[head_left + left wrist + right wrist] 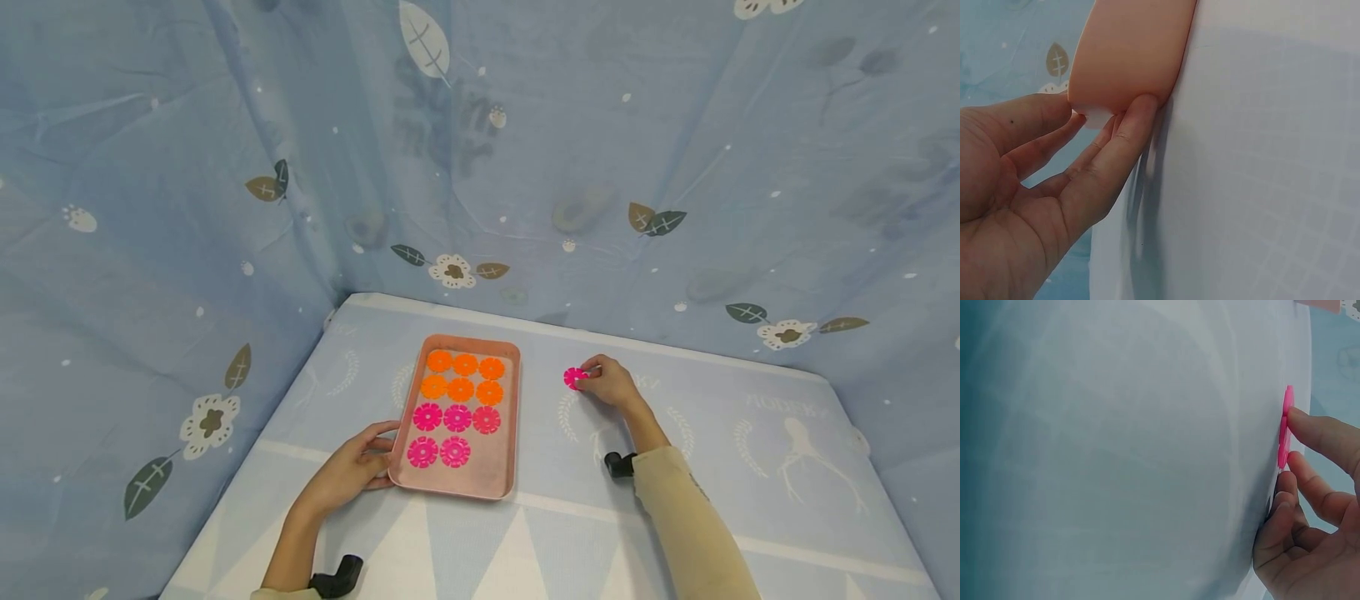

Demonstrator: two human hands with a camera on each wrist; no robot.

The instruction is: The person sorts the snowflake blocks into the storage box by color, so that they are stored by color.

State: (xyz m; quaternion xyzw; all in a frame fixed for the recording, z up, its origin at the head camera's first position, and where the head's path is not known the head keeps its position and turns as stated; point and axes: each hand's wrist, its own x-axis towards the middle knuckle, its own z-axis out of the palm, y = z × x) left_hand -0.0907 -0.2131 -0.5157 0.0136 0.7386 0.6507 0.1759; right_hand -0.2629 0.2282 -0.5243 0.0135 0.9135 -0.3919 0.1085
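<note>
A shallow pink tray [495, 467] lies on the table, with notched plastic discs laid in rows inside it: orange discs [460, 389] in the far half, pink discs [457, 418] in the near half. My left hand [348, 471] holds the tray at its near left edge. The left wrist view has the fingers at the tray's outer wall [1129, 56] and rim. To the right of the tray, my right hand [611, 383] pinches another pink notched disc [573, 378]. In the right wrist view this disc [1285, 428] appears edge-on, close to the table surface, against the fingertips.
A pale blue patterned cloth [570, 467] covers the table. Blue curtains [540, 167] printed with leaves and flowers hang at the back and left. Black wrist mounts [339, 577] show beside both forearms. Bare tray floor shows at its near right corner.
</note>
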